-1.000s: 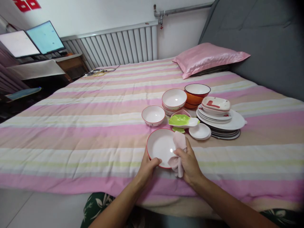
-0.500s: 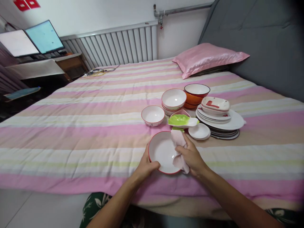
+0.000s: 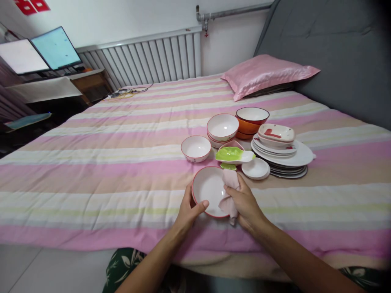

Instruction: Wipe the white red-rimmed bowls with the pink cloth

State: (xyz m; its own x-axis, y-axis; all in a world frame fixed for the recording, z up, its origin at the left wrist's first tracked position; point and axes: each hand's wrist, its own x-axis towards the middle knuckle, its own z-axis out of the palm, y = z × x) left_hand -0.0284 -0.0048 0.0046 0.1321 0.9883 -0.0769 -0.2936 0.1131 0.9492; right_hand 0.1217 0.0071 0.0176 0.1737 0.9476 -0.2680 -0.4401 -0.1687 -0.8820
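Observation:
A white bowl with a red rim is held tilted toward me over the near part of the bed. My left hand grips its left side, thumb over the rim and fingers underneath. On the bowl's right side, my right hand pinches a pale pink cloth that folds over the rim. Just beyond lie a green and white leaf-shaped dish and small white saucers. Another red-rimmed bowl stands alone behind the held one.
Stacked red-rimmed bowls, orange bowls and a pile of plates topped by rectangular dishes stand on the striped bedspread. Farther back are a pink pillow, a radiator and coiled cables.
The bowl has turned and tilted slightly between my hands. The cloth and my right hand have shifted a little along its right rim, and my left thumb has lifted somewhat.

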